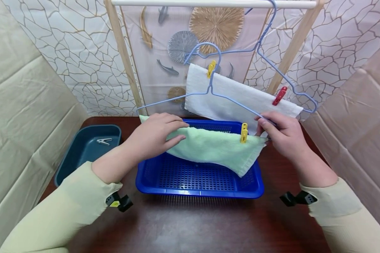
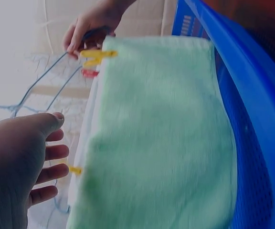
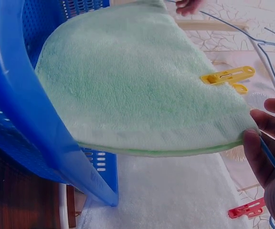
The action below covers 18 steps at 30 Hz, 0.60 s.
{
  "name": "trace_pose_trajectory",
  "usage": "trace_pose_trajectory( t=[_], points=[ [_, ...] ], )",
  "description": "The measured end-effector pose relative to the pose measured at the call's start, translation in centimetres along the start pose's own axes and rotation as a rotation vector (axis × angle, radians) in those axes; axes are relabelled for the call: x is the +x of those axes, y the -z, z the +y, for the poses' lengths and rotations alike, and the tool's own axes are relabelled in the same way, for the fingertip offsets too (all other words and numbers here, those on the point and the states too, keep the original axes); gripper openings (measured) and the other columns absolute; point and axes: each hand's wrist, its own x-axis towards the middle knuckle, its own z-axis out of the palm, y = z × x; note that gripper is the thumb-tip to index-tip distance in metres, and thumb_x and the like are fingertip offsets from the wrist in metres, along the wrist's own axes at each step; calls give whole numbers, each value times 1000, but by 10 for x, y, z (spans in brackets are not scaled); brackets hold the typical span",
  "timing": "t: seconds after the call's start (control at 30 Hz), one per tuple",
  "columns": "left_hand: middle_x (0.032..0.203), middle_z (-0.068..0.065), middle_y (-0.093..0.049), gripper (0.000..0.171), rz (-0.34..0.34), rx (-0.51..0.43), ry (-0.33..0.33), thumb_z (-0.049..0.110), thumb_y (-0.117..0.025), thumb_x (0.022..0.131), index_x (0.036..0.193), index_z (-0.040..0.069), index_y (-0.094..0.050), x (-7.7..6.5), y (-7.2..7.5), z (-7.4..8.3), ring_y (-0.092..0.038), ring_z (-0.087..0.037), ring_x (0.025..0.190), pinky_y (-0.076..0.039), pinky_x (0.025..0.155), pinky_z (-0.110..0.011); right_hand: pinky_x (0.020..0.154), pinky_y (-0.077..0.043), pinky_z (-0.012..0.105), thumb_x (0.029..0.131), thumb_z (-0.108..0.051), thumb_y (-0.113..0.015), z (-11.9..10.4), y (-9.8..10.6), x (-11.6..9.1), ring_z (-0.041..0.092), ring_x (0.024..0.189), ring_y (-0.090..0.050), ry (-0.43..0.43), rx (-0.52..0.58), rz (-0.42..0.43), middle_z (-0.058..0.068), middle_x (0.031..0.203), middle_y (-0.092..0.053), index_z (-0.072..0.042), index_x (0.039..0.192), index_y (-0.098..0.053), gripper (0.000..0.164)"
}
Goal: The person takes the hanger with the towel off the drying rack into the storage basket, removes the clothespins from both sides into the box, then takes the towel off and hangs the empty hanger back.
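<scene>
My right hand (image 1: 285,135) grips the right end of a blue wire hanger (image 1: 174,99), its fingers curled round the wire. A light green towel (image 1: 209,144) hangs folded over the hanger's lower bar, above the blue basket (image 1: 199,192). One yellow clothespin (image 1: 244,133) clips the towel near its right end. My left hand (image 1: 155,135) is at the towel's left part, fingers loosely extended. In the left wrist view, that hand (image 2: 20,157) is beside the towel's upper edge with nothing between thumb and fingers.
Behind, a white towel (image 1: 234,93) hangs from a second blue hanger (image 1: 282,72), with yellow (image 1: 211,69) and red (image 1: 279,96) clothespins. A wooden rack with a white rail (image 1: 215,3) stands at the back. On the left, a teal tray (image 1: 82,151) holds a white clothespin (image 1: 104,141).
</scene>
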Motion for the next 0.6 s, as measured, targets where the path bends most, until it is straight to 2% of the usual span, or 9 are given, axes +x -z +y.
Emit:
trace_pose_trajectory(
  t=[0.13,0.3,0.43,0.6],
  points=[
    [114,4,-60,35,-14,-15,-15,40,-52,92,119,19,-62,16,-7,13,-53,-16,108,-40,91,-39,43,-45,19,89,4,-52,-2,-2,1,6,57,-51,9,18,0,11,67,-60,3,94,-64,12],
    [115,5,-60,37,-18,-21,-1,44,-48,93,121,22,-60,33,-21,30,-54,-15,107,-41,90,-38,42,-47,21,90,3,-52,-4,-3,1,10,54,-53,6,38,-6,12,67,-59,4,95,-63,12],
    [116,7,-60,39,-29,-27,26,46,-47,93,122,23,-60,45,-28,42,-55,-13,107,-42,91,-34,42,-47,21,91,2,-52,-1,-3,1,11,54,-53,6,40,-7,11,68,-60,3,95,-63,13],
    [118,12,-59,41,-99,-44,88,49,-45,93,125,27,-57,59,-34,58,-53,-8,111,-41,94,-29,43,-47,20,91,2,-51,1,-3,0,12,55,-53,6,43,-13,10,69,-60,2,95,-63,12]
  ],
)
